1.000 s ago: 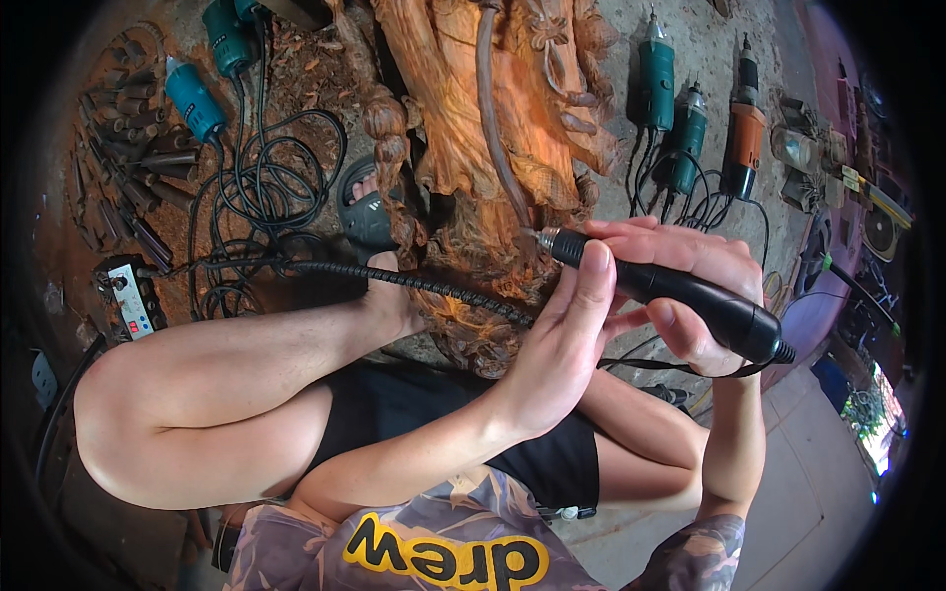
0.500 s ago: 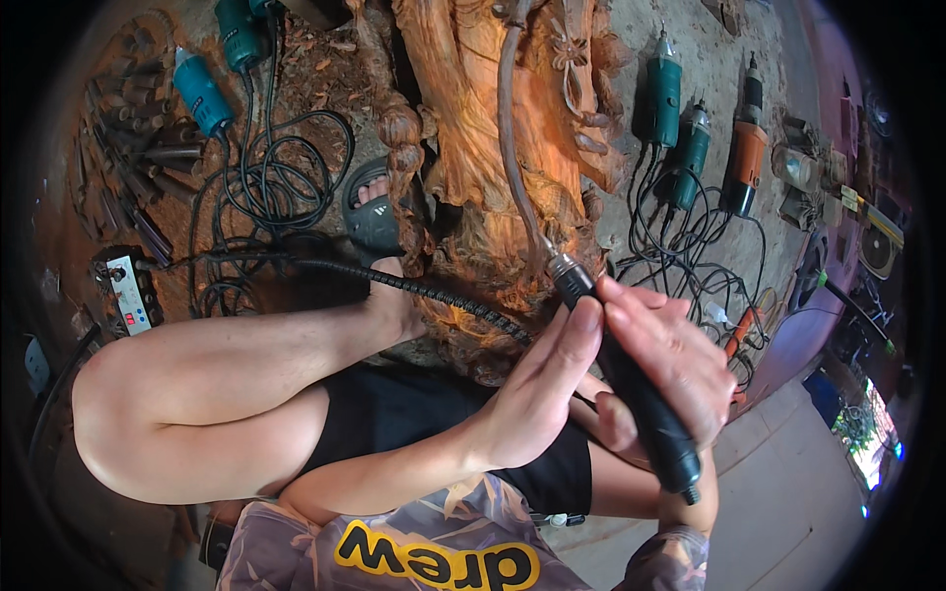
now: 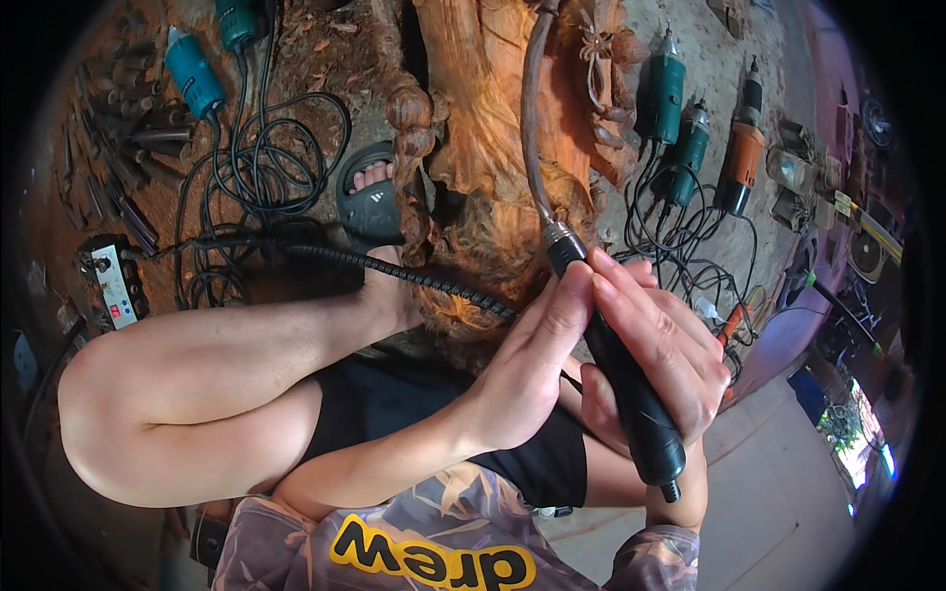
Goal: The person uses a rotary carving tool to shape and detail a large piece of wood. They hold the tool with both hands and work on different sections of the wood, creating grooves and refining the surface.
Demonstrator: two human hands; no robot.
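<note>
A black hand-held rotary tool (image 3: 636,409) with a metal collet slants across the middle right. My right hand (image 3: 675,360) is closed round its body, fingers along the upper right side. Nearer the collet, my left hand (image 3: 522,389) pinches the front of the tool between thumb and fingers, close against the right fingertips. Ahead lies a large orange-brown wood carving (image 3: 493,128). A curved brown wooden stem (image 3: 530,118) runs down over it and lines up with the tool's tip; whether they touch I cannot tell. No bit shows clearly.
Teal power tools (image 3: 195,77) and looped black cords lie left, beside dark rod-like pieces (image 3: 118,207) and a white control box (image 3: 116,291). At right are more teal tools (image 3: 666,97) and an orange one (image 3: 746,163). A black coiled cable (image 3: 394,276) crosses near my foot.
Both hands and the rotary tool have shifted slightly up and left, the grip staying the same. The view has moved a little, so surrounding things sit slightly differently.
</note>
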